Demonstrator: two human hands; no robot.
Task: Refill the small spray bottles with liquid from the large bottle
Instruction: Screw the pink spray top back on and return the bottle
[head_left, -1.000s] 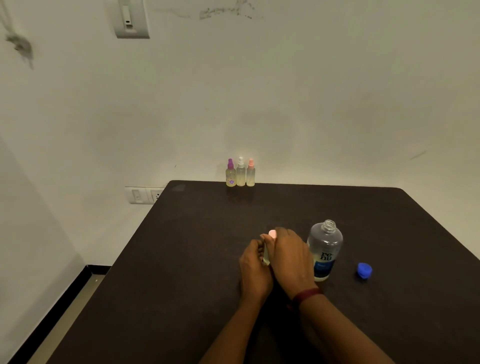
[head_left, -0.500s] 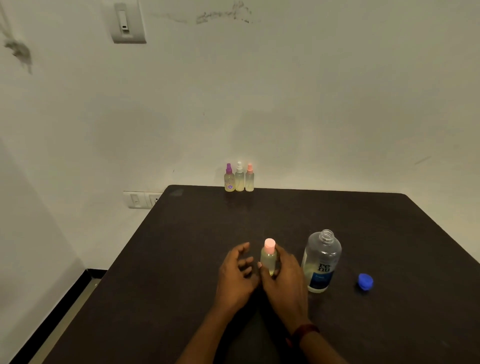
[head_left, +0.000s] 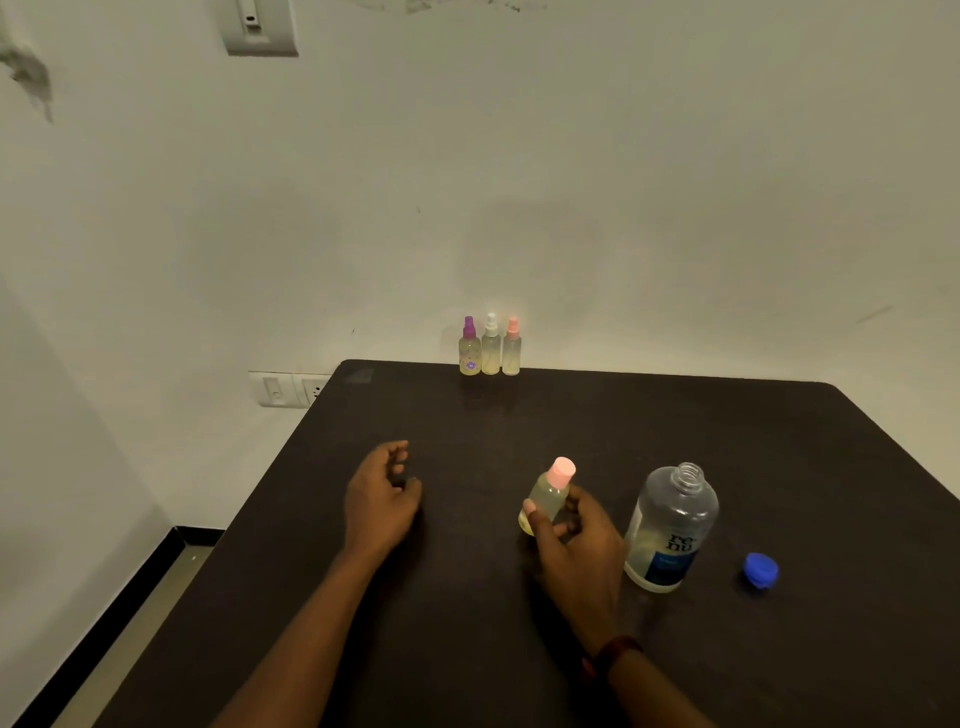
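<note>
My right hand (head_left: 576, 540) grips a small bottle with a pink cap (head_left: 548, 493), tilted slightly right, near the middle of the dark table (head_left: 467, 597). To its right stands the large clear bottle (head_left: 670, 530) with a blue label, its neck uncapped. Its blue cap (head_left: 761, 570) lies on the table further right. My left hand (head_left: 382, 499) hovers to the left, fingers loosely curled, holding nothing. Three small spray bottles stand at the far edge by the wall: purple-topped (head_left: 469, 348), white-topped (head_left: 491, 345) and pink-topped (head_left: 512, 348).
A white wall rises right behind the table. A wall socket plate (head_left: 291, 388) sits left of the table's far corner. The floor with a dark skirting strip (head_left: 104, 613) lies off the left edge.
My left hand has let go of the pink-capped bottle and moved away to the left. My right hand keeps the bottle and has tilted it a little.
</note>
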